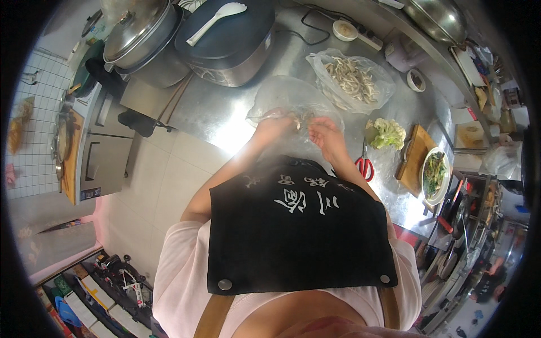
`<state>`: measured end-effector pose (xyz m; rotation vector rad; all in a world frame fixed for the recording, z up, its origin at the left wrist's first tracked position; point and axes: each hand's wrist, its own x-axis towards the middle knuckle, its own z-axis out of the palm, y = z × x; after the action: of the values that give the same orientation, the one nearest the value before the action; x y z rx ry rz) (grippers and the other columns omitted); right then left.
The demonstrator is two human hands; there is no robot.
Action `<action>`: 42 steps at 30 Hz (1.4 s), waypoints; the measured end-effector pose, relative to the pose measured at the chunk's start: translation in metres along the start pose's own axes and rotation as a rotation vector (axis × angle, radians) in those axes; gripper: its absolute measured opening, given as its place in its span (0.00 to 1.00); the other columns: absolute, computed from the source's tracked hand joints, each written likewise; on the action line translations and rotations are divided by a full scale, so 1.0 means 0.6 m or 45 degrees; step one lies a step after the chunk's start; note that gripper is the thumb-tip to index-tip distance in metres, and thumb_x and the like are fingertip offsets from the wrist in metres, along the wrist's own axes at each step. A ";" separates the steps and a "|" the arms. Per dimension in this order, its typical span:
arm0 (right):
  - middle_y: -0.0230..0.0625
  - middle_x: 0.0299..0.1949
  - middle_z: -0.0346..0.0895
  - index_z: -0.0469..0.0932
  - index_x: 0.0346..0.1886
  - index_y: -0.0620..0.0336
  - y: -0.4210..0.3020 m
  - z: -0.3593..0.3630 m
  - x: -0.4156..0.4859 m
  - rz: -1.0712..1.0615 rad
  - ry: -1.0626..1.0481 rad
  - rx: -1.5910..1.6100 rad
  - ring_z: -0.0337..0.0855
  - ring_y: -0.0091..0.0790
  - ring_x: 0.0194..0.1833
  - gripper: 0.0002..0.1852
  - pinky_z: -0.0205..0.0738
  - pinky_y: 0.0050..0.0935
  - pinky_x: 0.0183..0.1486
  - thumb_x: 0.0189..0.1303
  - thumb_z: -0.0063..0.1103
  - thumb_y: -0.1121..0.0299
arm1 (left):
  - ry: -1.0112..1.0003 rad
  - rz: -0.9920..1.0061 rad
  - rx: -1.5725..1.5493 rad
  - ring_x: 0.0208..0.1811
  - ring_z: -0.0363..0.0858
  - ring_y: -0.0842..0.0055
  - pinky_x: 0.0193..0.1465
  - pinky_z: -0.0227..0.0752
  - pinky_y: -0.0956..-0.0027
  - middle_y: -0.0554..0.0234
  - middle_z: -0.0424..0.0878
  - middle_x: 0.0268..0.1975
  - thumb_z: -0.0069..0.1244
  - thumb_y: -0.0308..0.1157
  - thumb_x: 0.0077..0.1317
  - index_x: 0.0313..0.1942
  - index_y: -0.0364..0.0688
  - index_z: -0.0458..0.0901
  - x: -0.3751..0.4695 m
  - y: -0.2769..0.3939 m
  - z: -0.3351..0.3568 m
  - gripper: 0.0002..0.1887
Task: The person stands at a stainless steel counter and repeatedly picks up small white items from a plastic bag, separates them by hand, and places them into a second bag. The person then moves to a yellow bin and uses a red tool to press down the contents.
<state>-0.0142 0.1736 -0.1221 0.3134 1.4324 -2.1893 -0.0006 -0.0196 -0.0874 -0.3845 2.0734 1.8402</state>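
A clear plastic bag (287, 91) lies on the steel worktop before me, with both my hands over its near side. My left hand (277, 122) has its fingers closed on a small pale mushroom piece (298, 123). Close beside it, the fingertips of my right hand (324, 132) pinch at greyish mushroom (306, 114) between the hands; haze blurs its outline. Beyond my right hand, another clear bag (317, 63) stands open, holding a heap of torn oyster mushrooms (353, 78). Red-handled scissors (364, 169) lie near my right forearm, below a cauliflower piece (386, 134).
A rice cooker (228, 50) with a white rice paddle (215, 23) on its lid and a lidded steel pot (135, 42) occupy the back left. At right are a wooden board (414, 158), a plate of leafy greens (435, 177) and small bowls (344, 30). A power strip (370, 40) lies behind.
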 end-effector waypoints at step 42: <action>0.27 0.25 0.76 0.77 0.31 0.64 0.002 -0.003 0.013 -0.182 0.032 -0.289 0.73 0.19 0.27 0.05 0.65 0.16 0.30 0.54 0.60 0.72 | -0.029 -0.008 -0.158 0.37 0.77 0.75 0.37 0.69 0.77 0.60 0.79 0.35 0.52 0.34 0.59 0.35 0.37 0.77 0.047 -0.095 0.004 0.10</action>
<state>-0.0203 0.1729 -0.1274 0.1631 1.7459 -2.1108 -0.0019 -0.0238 -0.1507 -0.3993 1.9469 1.9664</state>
